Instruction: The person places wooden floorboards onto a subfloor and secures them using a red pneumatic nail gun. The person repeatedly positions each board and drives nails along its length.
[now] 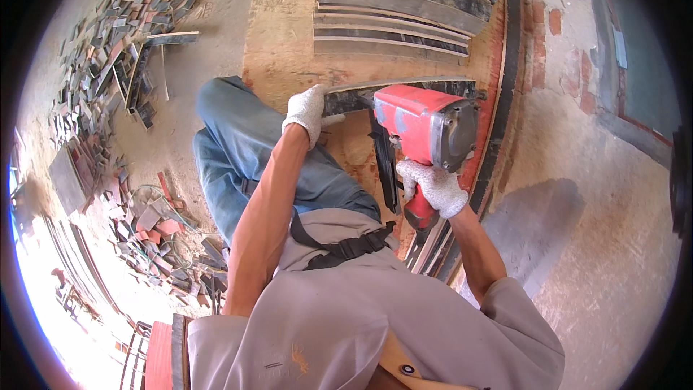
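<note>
My right hand (435,188), in a white knit glove, is wrapped round the handle of a red nail gun (413,114). The tool's dark magazine (385,166) hangs down on its left side, and its head lies over a dark wooden strip (345,100). Gloved too, my left hand (306,112) grips the left end of that strip, fingers closed round it. The strip runs crosswise on a wooden board (281,50) beside my bent leg. The gun hides where its nose meets the wood.
Several dark planks (390,0) lie in a row at the far side of the board. A long dark edge strip (498,115) borders the board on the right, near a worn brick wall (556,50). Scattered wood offcuts (115,65) cover the floor at left.
</note>
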`<state>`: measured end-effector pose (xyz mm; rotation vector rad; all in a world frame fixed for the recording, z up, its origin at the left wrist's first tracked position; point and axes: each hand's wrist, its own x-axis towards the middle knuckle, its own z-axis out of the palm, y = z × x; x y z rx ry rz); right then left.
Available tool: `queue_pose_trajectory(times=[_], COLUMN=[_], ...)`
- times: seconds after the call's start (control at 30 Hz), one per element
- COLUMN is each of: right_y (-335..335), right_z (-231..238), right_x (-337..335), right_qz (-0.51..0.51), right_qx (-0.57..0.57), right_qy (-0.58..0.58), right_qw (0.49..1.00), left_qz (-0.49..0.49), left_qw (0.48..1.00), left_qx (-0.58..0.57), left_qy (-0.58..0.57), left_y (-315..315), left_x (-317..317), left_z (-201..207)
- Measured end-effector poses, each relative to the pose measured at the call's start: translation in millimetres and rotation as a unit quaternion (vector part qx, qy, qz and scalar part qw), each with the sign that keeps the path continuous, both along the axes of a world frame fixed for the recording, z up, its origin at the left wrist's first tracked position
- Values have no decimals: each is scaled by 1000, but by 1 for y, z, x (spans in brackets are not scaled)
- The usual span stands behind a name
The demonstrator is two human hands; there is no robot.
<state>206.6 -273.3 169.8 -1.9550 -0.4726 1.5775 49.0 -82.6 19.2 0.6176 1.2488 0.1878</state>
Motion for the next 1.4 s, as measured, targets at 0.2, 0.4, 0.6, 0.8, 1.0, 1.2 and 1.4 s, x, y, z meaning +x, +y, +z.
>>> queue_pose_trajectory(times=[0.2, 0.4, 0.6, 0.8, 1.0, 1.2, 1.4], right_y=[1, 9, -56, -58, -51, -6, 66], right_z=[-20, 1, -37, -73, -104, -78, -141], right_x=[-4, -5, -19, -52, -69, 29, 178], right_qz=[44, -4, -25, 93, 104, 51, -46], right_qx=[22, 9, 105, -57, -4, 43, 3], right_qy=[-12, 35, -220, -412, -291, -417, -572], right_qw=[999, 999, 970, 905, 951, 906, 819], left_qz=[23, 14, 31, 6, 267, 11, -118], left_qw=[999, 999, 999, 946, 851, 805, 827], left_qx=[20, 24, 41, 322, 238, 480, 517], left_qy=[-25, -18, -17, 19, 384, 349, 188], left_y=[-5, -3, 24, 131, 213, 115, 86], left_x=[0, -4, -22, -189, -380, -186, -25], left_z=[-9, -8, 28, 30, 89, 78, -11])
